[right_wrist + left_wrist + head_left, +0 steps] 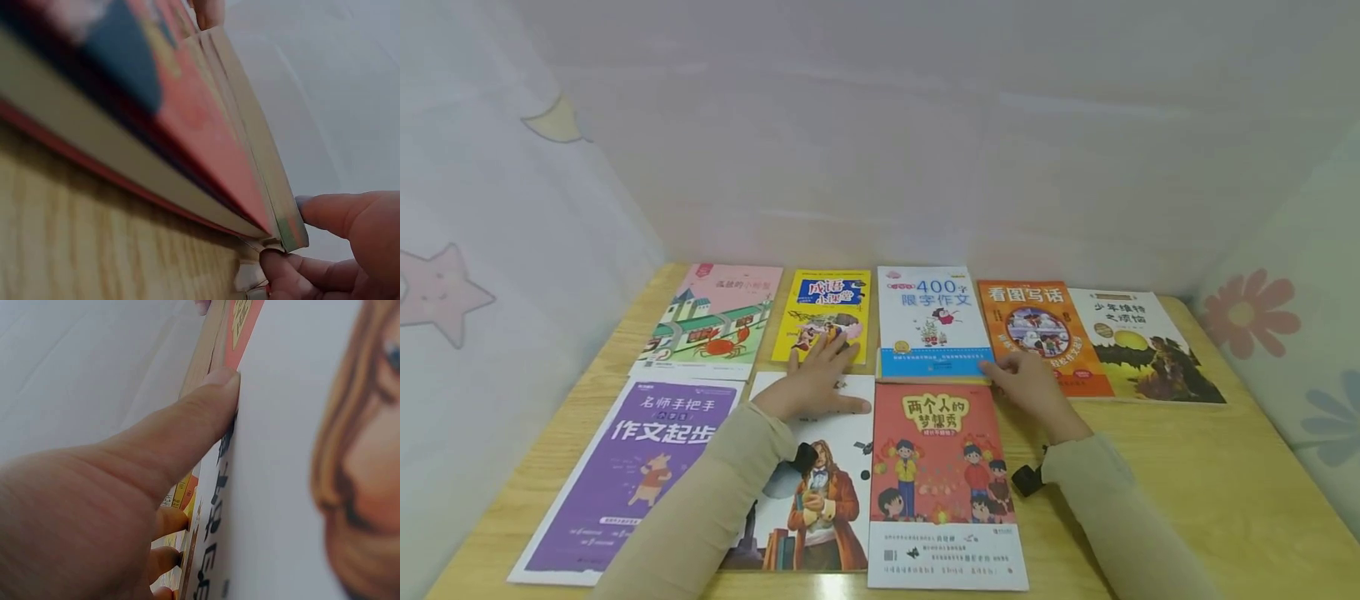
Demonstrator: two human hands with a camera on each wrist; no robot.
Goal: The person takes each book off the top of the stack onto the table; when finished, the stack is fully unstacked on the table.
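Several picture books lie cover-up on a wooden table point(1210, 483). My left hand point(816, 379) rests flat where the white book with a long-haired man point(831, 508) meets the yellow book point(831, 304). Its thumb point(200, 412) presses the white cover point(281, 456) beside the red book's point(240, 319) edge. My right hand point(1030, 383) is at the far right corner of the red book with children point(943, 492). In the right wrist view a finger and thumb point(350, 244) pinch that corner of the red book point(187, 112).
The back row holds a pink-green book point(715, 321), a white "400" book point(928, 312), an orange book point(1037, 321) and a dark-picture book point(1142, 350). A purple book point(632, 467) lies front left. Patterned fabric walls enclose the table on three sides.
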